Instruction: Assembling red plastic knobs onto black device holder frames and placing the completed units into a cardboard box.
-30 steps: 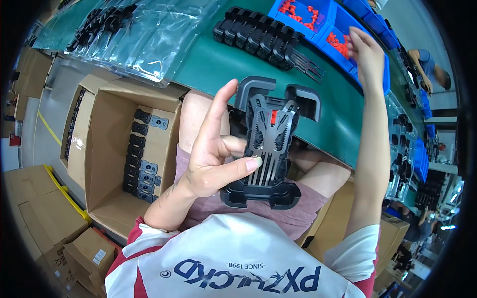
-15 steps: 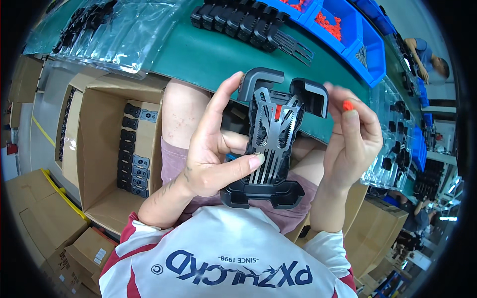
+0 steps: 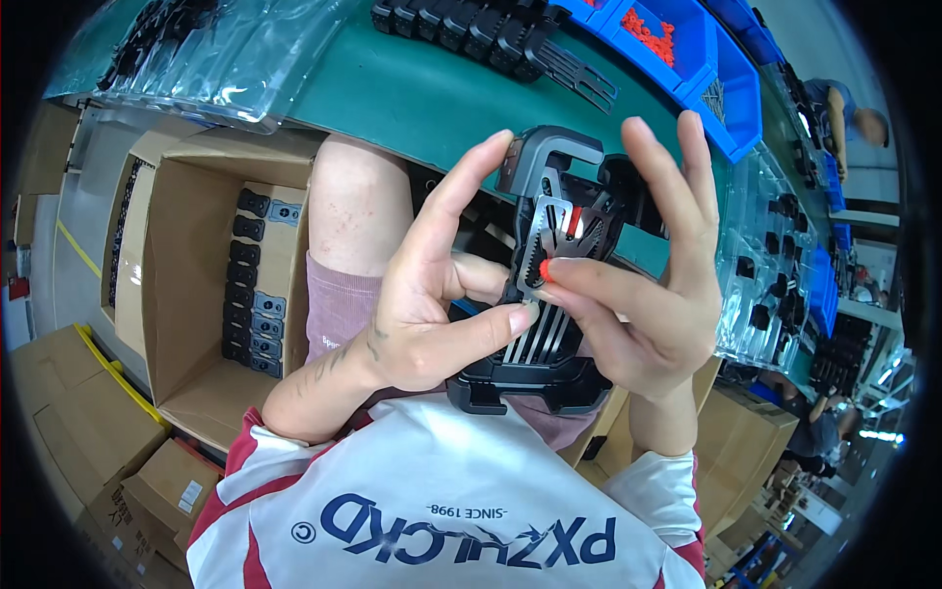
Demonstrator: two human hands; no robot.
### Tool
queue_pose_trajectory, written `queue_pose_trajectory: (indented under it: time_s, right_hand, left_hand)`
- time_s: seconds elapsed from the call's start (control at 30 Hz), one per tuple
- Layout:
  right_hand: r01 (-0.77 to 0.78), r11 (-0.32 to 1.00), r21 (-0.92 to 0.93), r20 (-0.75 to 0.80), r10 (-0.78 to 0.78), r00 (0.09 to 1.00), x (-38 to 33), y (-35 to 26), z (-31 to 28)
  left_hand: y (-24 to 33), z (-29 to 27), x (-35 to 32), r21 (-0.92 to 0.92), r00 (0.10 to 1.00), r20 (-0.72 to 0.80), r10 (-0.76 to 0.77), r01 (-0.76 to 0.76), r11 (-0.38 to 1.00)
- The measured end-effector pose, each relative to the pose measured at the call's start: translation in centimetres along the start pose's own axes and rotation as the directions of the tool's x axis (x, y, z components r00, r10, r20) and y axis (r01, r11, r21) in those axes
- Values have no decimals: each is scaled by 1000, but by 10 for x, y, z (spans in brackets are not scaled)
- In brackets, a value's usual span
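My left hand [image 3: 422, 314] grips the side of a black phone holder [image 3: 549, 147], thumb lying across its front and index finger stretched up along its edge. Silver slotted metal plates [image 3: 537, 231] with toothed edges sit in the holder, along with a red strip [image 3: 574, 221] near its top. Between the thumb and index finger of my right hand [image 3: 653, 314] is a small red plastic piece [image 3: 547, 270], held against the left toothed slot. The other right fingers point upward. Whether the piece is seated in the slot is hidden by my fingertips.
Beyond the holder, a green table [image 3: 392, 108] bears a row of black holders [image 3: 461, 27]. Blue bins [image 3: 731, 133] hold red pieces [image 3: 648, 37] and metal pins [image 3: 714, 101]. At left stands an open cardboard box [image 3: 196, 373] with black parts. Another person [image 3: 834, 108] is at far right.
My right hand has moved left and down, bringing the red piece from beside the holder onto its metal plates. The holder has turned slightly in my left hand.
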State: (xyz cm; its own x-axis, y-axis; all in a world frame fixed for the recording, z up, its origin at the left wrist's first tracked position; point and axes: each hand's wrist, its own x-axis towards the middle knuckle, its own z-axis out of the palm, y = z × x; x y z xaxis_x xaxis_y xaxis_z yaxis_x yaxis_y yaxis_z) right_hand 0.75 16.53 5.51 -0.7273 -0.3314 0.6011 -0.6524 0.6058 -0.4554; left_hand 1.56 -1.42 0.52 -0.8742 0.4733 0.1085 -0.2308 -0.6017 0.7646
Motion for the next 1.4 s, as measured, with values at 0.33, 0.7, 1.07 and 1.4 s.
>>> queue_pose_trajectory:
  time_s: [0.33,0.7,1.07,1.4]
  right_hand:
    - [65,994,-90,88,-57,994,-4,0,1]
    - [0,996,-90,117,10,993,1,-9,-4]
    - [-107,994,11,35,106,994,1,-3,8]
    - [-406,902,-147,-361,333,871,70,107,-25]
  left_hand:
    - [-3,3,0,23,1000,-12,26,-26,999]
    - [-11,0,-2,105,996,35,80,-83,991]
    - [-14,-4,0,228,983,64,170,-180,957]
    - [0,-12,-4,66,991,16,129,-130,989]
